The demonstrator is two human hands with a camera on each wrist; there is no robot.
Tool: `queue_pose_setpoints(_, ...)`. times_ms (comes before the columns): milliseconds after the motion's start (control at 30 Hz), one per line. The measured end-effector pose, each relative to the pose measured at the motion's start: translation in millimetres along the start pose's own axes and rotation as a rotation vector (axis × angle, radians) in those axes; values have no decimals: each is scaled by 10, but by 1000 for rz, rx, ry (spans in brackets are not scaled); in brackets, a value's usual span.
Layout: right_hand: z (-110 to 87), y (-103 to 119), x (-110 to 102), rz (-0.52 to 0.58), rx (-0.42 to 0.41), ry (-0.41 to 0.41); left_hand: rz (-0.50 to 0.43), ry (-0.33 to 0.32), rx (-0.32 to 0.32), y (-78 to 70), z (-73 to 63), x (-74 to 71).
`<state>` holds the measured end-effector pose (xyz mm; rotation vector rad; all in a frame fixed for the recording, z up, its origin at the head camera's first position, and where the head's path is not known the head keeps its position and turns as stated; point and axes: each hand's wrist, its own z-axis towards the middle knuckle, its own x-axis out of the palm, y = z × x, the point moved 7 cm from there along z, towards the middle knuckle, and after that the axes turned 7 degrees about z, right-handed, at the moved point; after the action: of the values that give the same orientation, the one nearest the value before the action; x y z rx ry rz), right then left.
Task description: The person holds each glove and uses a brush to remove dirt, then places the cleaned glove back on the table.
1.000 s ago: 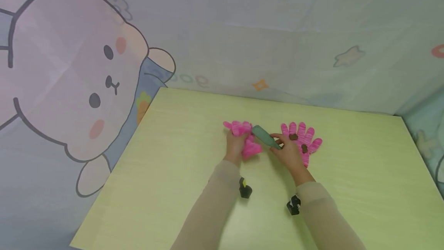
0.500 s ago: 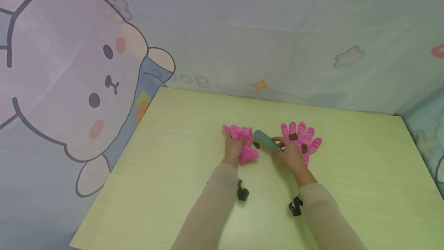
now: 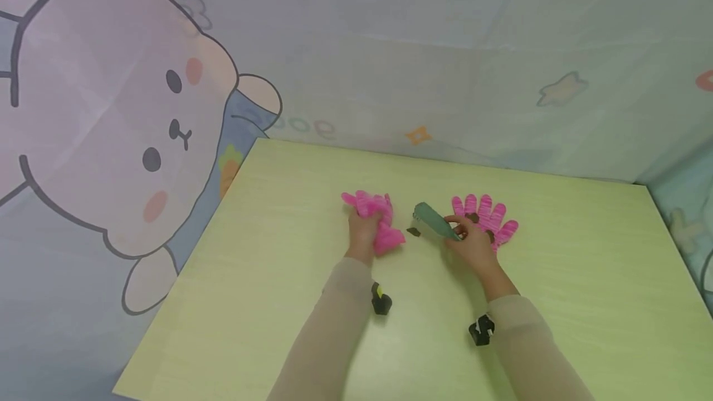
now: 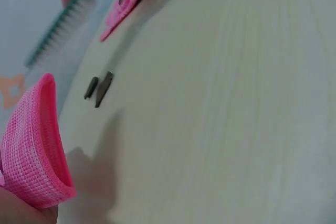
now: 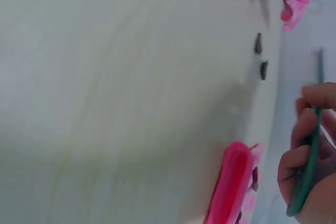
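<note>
My left hand [image 3: 362, 237] grips a bunched pink knit glove [image 3: 369, 204] above the left-centre of the table. The glove's cuff [image 4: 50, 150] gapes toward the left wrist camera. A green brush [image 3: 433, 220] with pale bristles is in my right hand [image 3: 475, 246], the fingers curled round its handle [image 5: 311, 169]. Its head slants up and left, toward the held glove but apart from it. Under the brush lie two small dark brown pieces [image 4: 104, 88]. Beside my right hand, a second pink glove [image 3: 494, 218] lies with its fingers spread and brown patches on it, partly hidden by that hand.
The pale yellow table [image 3: 267, 277] reaches back to a hanging cloth [image 3: 390, 67] printed with a large cartoon animal. A small black device [image 3: 381, 300] sits at the left wrist, and another black device [image 3: 481, 330] at the right.
My left hand has drawn the bunched glove leftward, away from the brush. A brown piece has come into view on the table between the hands. My right hand has shifted slightly right with the brush.
</note>
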<state>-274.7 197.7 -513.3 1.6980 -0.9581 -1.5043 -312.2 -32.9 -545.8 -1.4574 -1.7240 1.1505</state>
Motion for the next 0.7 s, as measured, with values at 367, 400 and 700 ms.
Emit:
queue_pose_setpoints(367, 13, 225, 228, 641, 227, 69, -332, 451, 45, -299, -340, 440)
queue_pose_setpoints(400, 12, 250, 249, 674, 227, 75, -347, 477, 51, -317, -372, 461)
queue_pose_setpoints(700, -10, 276, 148, 615, 231, -6, -321, 543, 58, -273, -394, 482)
